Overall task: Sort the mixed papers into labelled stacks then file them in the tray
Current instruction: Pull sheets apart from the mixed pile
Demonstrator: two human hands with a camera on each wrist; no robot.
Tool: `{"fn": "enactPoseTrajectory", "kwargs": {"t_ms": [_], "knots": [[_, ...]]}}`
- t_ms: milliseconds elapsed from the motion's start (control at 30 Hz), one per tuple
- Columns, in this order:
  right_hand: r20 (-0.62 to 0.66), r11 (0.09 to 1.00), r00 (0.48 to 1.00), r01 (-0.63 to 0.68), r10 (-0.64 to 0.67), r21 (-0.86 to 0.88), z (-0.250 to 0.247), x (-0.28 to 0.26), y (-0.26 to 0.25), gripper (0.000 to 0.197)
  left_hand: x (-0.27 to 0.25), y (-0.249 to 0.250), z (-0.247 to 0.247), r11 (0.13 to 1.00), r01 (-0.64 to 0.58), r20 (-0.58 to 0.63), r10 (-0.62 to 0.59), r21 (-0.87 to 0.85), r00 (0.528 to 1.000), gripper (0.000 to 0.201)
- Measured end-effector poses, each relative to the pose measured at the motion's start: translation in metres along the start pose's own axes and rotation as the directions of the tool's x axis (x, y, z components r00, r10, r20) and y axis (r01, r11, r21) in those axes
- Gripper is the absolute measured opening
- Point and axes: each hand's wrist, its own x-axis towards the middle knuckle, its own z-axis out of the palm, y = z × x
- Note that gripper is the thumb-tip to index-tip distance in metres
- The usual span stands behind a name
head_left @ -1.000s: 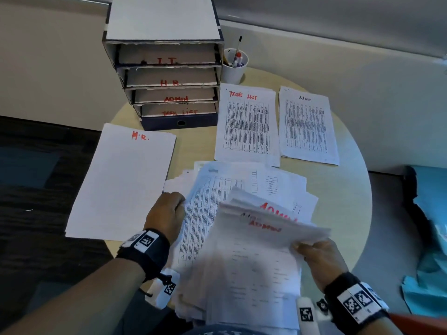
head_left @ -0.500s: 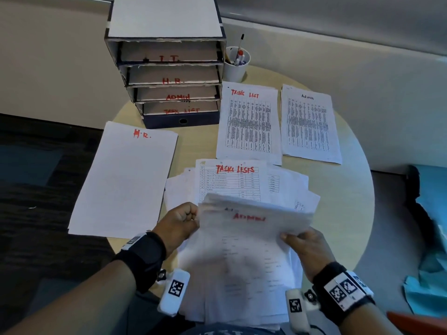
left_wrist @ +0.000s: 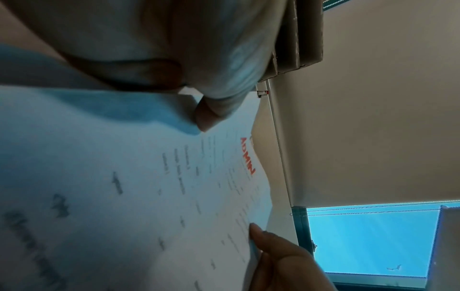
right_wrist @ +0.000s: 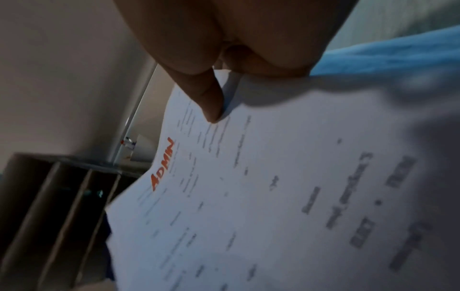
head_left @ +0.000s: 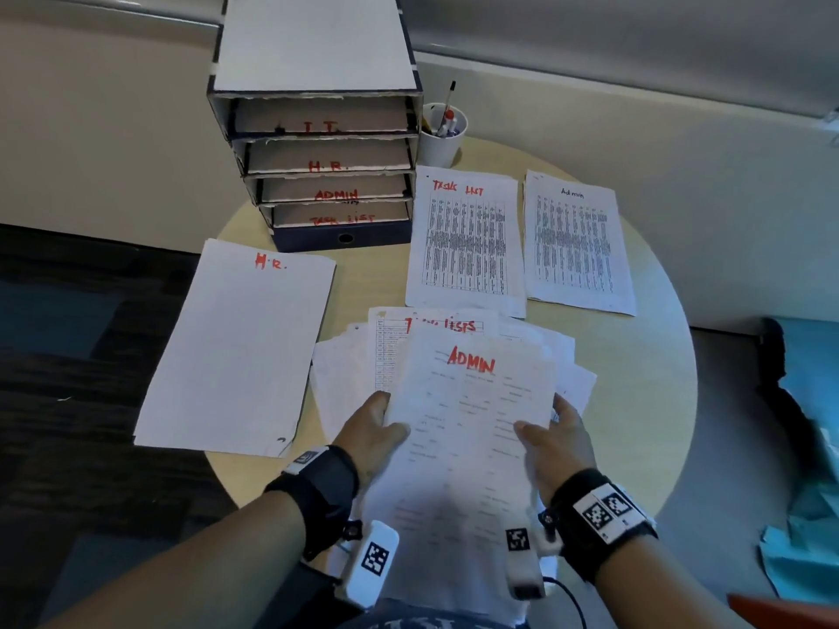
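Note:
Both hands hold a bundle of sheets topped by a page marked ADMIN (head_left: 472, 401) above the near part of the round table (head_left: 653, 401). My left hand (head_left: 377, 429) grips its left edge, thumb on top (left_wrist: 201, 118). At the bundle's right edge my right hand (head_left: 554, 438) pinches it, thumb on the page (right_wrist: 211, 106). Under the bundle lies a loose pile with a TASK LISTS sheet (head_left: 449, 326) on top. Sorted stacks lie flat: H.R. (head_left: 240, 351) at left, Task List (head_left: 465, 242) and Admin (head_left: 576, 242) at the back. The labelled filing tray (head_left: 318, 129) stands at the back.
A white cup with pens (head_left: 442, 133) stands right of the tray. The H.R. stack overhangs the table's left edge. Teal cloth (head_left: 808, 429) lies off the table at right. Bare tabletop shows at the right, beside the Admin stack.
The bundle, held bent and low before, has been straightened and lifted so the ADMIN page faces up. My left hand has moved from the loose pile to the bundle's left edge.

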Motion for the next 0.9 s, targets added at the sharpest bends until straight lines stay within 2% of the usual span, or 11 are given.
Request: {"fn": "enactPoseTrajectory", "kwargs": {"t_ms": [133, 233, 267, 333, 400, 433, 500, 567, 700, 833, 900], "knots": [[0.018, 1.000, 1.000, 0.001, -0.001, 0.006, 0.004, -0.006, -0.023, 0.046, -0.005, 0.009, -0.002, 0.984, -0.025, -0.056, 0.035, 0.176, 0.998, 0.016], [-0.092, 0.902, 0.976, 0.143, -0.197, -0.408, 0.003, -0.020, -0.050, 0.078, -0.009, 0.028, -0.010, 0.927, -0.113, -0.095, 0.157, 0.358, 0.983, 0.013], [-0.059, 0.786, 0.923, 0.289, -0.380, -0.546, 0.006, -0.030, -0.061, 0.083, -0.011, 0.038, -0.013, 0.891, -0.127, -0.098, 0.187, 0.437, 0.978, 0.012], [0.241, 0.327, 0.612, 0.667, -0.753, -0.670, 0.016, -0.055, -0.086, 0.074, -0.015, 0.062, -0.015, 0.736, -0.207, -0.049, 0.311, 0.645, 0.949, 0.012], [0.565, -0.150, 0.327, 0.754, -0.757, -0.639, 0.035, -0.081, -0.111, 0.058, -0.024, 0.091, -0.012, 0.558, -0.308, 0.039, 0.441, 0.771, 0.897, 0.009], [0.658, -0.279, 0.312, 0.722, -0.685, -0.633, 0.045, -0.091, -0.122, 0.052, -0.029, 0.106, -0.010, 0.485, -0.350, 0.083, 0.489, 0.802, 0.869, 0.008], [0.717, -0.374, 0.444, 0.637, -0.537, -0.674, 0.061, -0.105, -0.145, 0.040, -0.037, 0.127, -0.009, 0.376, -0.410, 0.145, 0.565, 0.831, 0.812, 0.019], [0.700, -0.381, 0.612, 0.587, -0.369, -0.714, 0.062, -0.105, -0.159, 0.022, -0.044, 0.140, -0.013, 0.323, -0.432, 0.171, 0.599, 0.842, 0.782, 0.011], [0.605, -0.200, 0.732, 0.572, -0.314, -0.796, 0.039, -0.088, -0.171, 0.018, -0.046, 0.141, -0.045, 0.336, -0.319, -0.006, 0.696, 0.886, 0.718, 0.001], [0.483, 0.243, 0.806, 0.572, -0.343, -0.783, 0.001, -0.069, -0.180, 0.028, -0.031, 0.103, -0.094, 0.749, -0.113, -0.510, 0.544, 0.653, 0.667, 0.072], [0.451, 0.485, 0.815, 0.579, -0.364, -0.655, -0.011, -0.071, -0.187, 0.019, -0.024, 0.085, -0.103, 0.955, -0.091, -0.572, 0.243, 0.282, 0.783, 0.102]]}}
